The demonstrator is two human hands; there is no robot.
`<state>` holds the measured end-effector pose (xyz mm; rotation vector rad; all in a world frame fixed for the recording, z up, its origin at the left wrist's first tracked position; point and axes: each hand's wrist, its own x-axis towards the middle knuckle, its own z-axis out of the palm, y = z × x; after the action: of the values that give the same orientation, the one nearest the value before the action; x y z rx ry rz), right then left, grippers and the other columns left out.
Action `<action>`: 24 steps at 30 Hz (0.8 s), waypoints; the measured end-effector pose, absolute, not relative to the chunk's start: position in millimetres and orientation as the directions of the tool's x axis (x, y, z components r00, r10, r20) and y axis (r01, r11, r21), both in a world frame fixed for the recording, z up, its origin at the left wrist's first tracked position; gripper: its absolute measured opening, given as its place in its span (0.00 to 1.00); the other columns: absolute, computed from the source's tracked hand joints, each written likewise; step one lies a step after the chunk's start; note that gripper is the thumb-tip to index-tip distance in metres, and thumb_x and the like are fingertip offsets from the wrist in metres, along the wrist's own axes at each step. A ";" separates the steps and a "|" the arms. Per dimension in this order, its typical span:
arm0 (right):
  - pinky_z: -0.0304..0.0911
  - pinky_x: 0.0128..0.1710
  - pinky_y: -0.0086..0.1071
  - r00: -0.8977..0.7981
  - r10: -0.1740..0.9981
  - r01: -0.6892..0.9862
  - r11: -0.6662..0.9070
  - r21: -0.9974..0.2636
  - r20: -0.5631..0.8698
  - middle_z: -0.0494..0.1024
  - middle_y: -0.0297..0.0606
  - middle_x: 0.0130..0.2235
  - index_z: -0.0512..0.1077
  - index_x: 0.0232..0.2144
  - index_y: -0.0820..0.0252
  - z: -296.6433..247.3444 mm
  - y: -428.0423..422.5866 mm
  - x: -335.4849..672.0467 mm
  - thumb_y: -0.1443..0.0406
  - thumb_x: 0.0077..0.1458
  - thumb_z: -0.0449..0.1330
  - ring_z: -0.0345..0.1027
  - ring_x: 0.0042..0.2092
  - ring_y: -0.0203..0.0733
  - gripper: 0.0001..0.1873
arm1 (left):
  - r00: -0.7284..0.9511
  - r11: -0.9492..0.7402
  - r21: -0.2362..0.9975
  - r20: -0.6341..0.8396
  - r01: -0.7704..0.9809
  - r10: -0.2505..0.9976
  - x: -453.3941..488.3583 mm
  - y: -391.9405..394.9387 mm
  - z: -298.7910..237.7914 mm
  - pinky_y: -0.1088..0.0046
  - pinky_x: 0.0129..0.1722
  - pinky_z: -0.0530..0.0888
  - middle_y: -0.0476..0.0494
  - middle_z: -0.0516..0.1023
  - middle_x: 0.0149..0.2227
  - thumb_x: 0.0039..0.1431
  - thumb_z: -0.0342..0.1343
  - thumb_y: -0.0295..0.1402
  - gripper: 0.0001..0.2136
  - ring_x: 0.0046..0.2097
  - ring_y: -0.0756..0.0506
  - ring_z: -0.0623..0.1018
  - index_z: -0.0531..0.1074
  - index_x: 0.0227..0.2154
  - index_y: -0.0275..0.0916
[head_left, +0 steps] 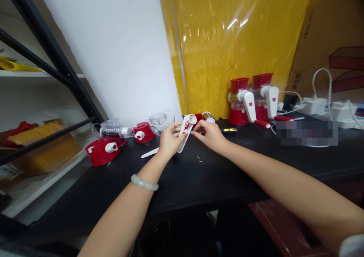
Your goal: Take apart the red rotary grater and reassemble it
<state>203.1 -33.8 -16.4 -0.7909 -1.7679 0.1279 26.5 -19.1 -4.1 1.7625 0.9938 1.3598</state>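
Note:
My left hand (170,140) holds a white crank handle (184,136), its hollow side with a red part facing me. Close by on the right, my right hand (209,135) is pinched at the handle's edge; what its fingertips hold, if anything, is too small to make out. Below the hands, two tiny screw-like pieces (199,159) lie on the black table (182,185). A white strip-shaped part (149,152) rests beside my left wrist. Behind my right hand lies a yellow and black screwdriver handle (229,130).
Red grater bases (102,152), a metal grating drum (112,132) and a clear plastic hopper (158,119) stand at left. Two assembled rotary graters (239,103) stand back right. White chargers and cables (315,106) lie at far right. A black shelf frame (54,48) borders the left.

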 end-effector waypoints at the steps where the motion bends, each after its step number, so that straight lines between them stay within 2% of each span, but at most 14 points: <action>1: 0.64 0.28 0.30 -0.141 0.558 0.452 0.771 -0.448 0.818 0.74 0.33 0.26 0.66 0.25 0.58 -17.2 -33.9 202.1 0.67 0.51 0.62 0.67 0.27 0.36 0.07 | 0.169 -0.486 0.859 0.461 0.160 0.871 28.0 -20.8 -4.9 0.67 0.41 0.79 0.38 0.80 0.40 0.45 0.65 0.25 0.21 0.37 0.45 0.81 0.71 0.45 0.34; 9: 0.63 0.28 0.29 -0.159 0.548 0.502 0.761 -0.411 0.822 0.73 0.33 0.25 0.65 0.24 0.57 -19.8 -33.5 201.6 0.68 0.52 0.61 0.66 0.27 0.35 0.08 | 0.211 -0.563 0.806 0.527 0.182 0.823 36.9 -32.8 -6.5 0.67 0.42 0.79 0.37 0.80 0.41 0.46 0.64 0.27 0.21 0.40 0.44 0.81 0.71 0.46 0.34; 16: 0.63 0.28 0.30 -0.155 0.589 0.534 0.725 -0.435 0.793 0.73 0.34 0.26 0.64 0.24 0.57 -16.5 -38.1 200.8 0.67 0.51 0.60 0.67 0.28 0.37 0.08 | 0.178 -0.578 0.791 0.551 0.199 0.815 37.2 -34.8 -6.1 0.68 0.41 0.79 0.39 0.80 0.39 0.47 0.64 0.28 0.21 0.39 0.45 0.81 0.71 0.46 0.35; 24: 0.61 0.27 0.30 -0.179 0.574 0.515 0.747 -0.421 0.799 0.73 0.34 0.26 0.64 0.23 0.57 -14.7 -38.9 201.0 0.67 0.52 0.60 0.66 0.27 0.37 0.09 | 0.191 -0.574 0.795 0.543 0.195 0.818 37.7 -36.2 -6.6 0.67 0.42 0.79 0.38 0.80 0.39 0.47 0.64 0.27 0.21 0.39 0.44 0.81 0.70 0.47 0.34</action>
<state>201.0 -38.9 -14.7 -0.8455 -1.8293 0.0658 37.7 -36.2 -6.6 1.8979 0.9452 1.4047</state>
